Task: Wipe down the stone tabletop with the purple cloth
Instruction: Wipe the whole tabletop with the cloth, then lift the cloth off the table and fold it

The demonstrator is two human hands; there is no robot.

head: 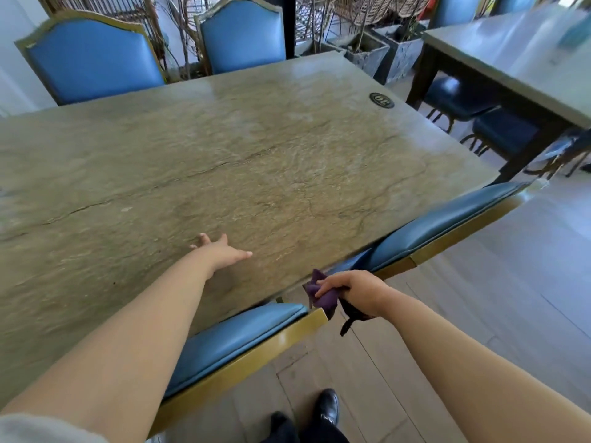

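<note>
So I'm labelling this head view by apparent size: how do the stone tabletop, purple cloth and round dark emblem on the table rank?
1. Stone tabletop, by far the largest.
2. Purple cloth, bunched in the right hand.
3. Round dark emblem; it lies farther away, so its rank against the cloth is unsure.

Left hand (224, 252) on tabletop (287, 148), cloth (321, 292) seemingly beside

Two blue upholstered chairs with gold frames (92, 59) stand at the upper left of the frame, and two more chair backs (236, 340) run along the lower middle. A dark round emblem (381, 100) sits right of centre. A second counter (524, 68) with dark blue stools (454, 94) fills the upper right. Black shoes (327, 407) stand on the pale plank floor (479, 314) at the bottom.
</note>
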